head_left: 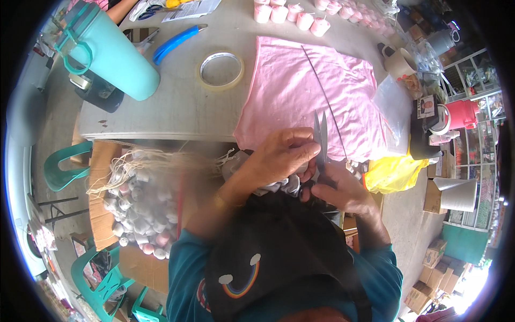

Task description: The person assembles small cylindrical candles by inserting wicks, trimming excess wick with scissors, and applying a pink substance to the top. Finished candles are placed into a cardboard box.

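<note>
My right hand [343,188] grips the handles of a pair of scissors [321,140], blades pointing up and away over the table edge. My left hand [281,155] pinches something small right beside the blades; what it pinches is hidden by the fingers. Under both hands lies a bundle of grey-white cloth pieces [284,185] on my dark lap. A pink sheet [308,91] lies spread on the grey table [177,107] just beyond the hands, with a thin dark line across it.
A box of small white and pink wrapped pieces with loose strings [139,198] sits at lower left. On the table: teal tumbler [115,56], tape roll [220,70], blue-handled tool [174,43], row of pink candles [300,16]. A yellow bag [391,172] and thread cone [456,194] are at right.
</note>
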A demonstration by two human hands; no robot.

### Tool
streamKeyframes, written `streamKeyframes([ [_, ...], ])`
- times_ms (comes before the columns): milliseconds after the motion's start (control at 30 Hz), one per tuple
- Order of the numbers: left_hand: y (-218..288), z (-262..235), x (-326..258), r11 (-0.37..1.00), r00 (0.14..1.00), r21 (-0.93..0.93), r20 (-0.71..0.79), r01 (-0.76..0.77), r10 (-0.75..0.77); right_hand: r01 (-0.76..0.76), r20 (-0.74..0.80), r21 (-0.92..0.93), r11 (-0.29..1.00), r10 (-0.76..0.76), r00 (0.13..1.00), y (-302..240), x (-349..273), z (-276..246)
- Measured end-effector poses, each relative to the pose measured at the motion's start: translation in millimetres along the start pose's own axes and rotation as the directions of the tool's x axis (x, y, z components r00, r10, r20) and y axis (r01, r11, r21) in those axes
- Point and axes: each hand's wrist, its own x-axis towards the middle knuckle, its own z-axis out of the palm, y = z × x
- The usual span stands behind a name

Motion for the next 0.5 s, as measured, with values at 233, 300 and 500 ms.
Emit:
streamKeyframes([
  [233,3,-3,-5,0.989,0.994,-0.122,-0.079,-0.084,0.075,-0.042,0.224,0.758,0.651,-0.199,0.954,18,0,4],
  [300,3,-2,-4,0.95,0.982,-0.304,-0.187,-0.073,0.016,0.061,0.101,0.744,0.665,-0.202,0.974,21,-2,3],
  [500,13,-19,-7,0.587,0.968,-0.798,-0.235,-0.137,-0.094,0.267,-0.03,0.709,0.653,-0.35,0.936,30,-7,0],
])
